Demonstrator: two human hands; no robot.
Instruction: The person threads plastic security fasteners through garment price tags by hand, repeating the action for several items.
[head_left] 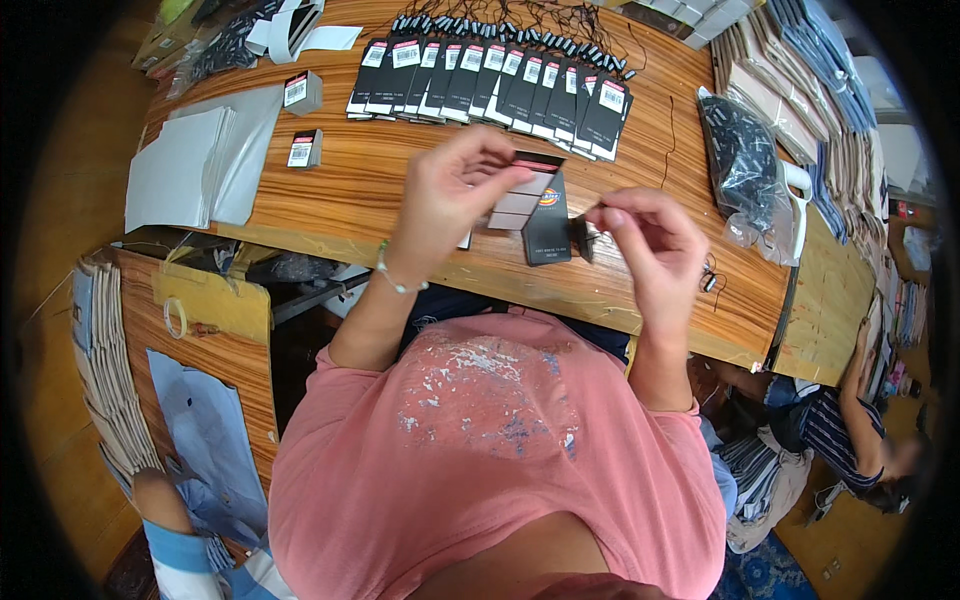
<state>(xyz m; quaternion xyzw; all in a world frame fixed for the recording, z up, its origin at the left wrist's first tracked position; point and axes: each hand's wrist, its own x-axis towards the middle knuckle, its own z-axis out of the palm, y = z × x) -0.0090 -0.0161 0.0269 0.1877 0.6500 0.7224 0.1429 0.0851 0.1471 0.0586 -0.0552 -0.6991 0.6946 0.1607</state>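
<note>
My left hand (465, 190) is raised over the table's front edge, thumb and fingers closed on a strip of labels (517, 205) with a red band and pale panels. Just right of that strip is a black hang tag (549, 240) with a coloured emblem, partly covered by it. My right hand (655, 235) pinches something thin and dark beside the tag. Below those fingertips hangs a small dark piece (583, 240), blurred; whether it is joined to the tag I cannot tell.
Overlapping rows of strung black hang tags (490, 80) lie at the far side. Two small label stacks (302, 92) and grey-white sheets (180, 165) are left. A bag of black cords (740, 145) and folded garments (790, 80) sit right. Other people are at both sides.
</note>
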